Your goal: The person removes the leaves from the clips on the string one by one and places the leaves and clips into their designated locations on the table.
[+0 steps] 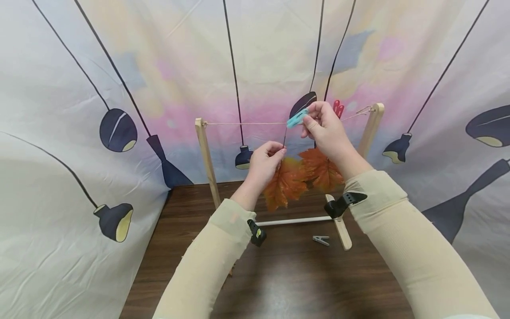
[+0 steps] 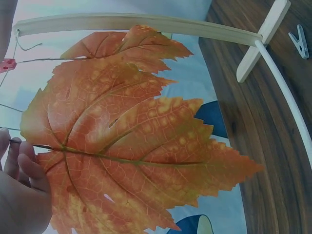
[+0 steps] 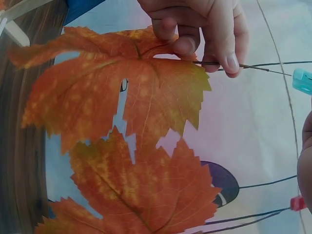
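Pinching, left hand (image 1: pixel 264 162) on leaf stem (image 2: pixel 43 146), right hand (image 1: pixel 327 132) on turquoise clothespin (image 1: pixel 297 118)

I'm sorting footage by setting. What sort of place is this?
Probably an indoor corner staged for filming or crafts: a lamp-patterned fabric backdrop hangs behind a dark wood-grain surface, where a wooden frame holds up a string.

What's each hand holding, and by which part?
Left hand: an orange leaf, by its stem. Right hand: a turquoise clothespin, by the end farther from that stem.
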The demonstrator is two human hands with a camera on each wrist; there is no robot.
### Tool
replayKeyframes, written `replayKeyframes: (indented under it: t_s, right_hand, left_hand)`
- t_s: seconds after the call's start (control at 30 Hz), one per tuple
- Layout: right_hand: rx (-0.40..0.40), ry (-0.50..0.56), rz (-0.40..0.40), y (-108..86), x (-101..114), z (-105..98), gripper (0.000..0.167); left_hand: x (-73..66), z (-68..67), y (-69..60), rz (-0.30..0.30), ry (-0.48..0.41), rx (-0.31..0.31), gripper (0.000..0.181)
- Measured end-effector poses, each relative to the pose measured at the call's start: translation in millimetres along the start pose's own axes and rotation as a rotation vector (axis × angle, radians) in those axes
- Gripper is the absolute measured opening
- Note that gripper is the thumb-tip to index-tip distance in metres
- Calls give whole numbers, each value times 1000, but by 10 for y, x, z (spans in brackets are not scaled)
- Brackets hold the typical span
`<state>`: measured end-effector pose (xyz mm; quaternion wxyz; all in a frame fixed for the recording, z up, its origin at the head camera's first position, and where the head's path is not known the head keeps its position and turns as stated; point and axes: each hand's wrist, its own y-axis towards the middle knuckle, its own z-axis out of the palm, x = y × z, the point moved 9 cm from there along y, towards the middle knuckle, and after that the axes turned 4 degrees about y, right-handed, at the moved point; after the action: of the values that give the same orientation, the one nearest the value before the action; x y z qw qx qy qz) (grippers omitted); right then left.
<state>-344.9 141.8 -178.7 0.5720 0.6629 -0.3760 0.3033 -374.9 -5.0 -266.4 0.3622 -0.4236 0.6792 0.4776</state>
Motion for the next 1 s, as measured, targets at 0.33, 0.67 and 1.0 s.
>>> replayKeyframes:
  t_s: [0.33,0.67,1.0]
  right_hand:
    - [-5,-7,12,-175,-216,-65,21]
    - [29,-8,64,-293,-454,-26,28]
    - [50,-68,167,-387,-604,-15,38]
  left_hand:
    - [90,-3,-67,11,6,7,16]
    - [242,-15,-120,-7,-39,5,14]
    - [327,-15,-126,-12,-43,2,14]
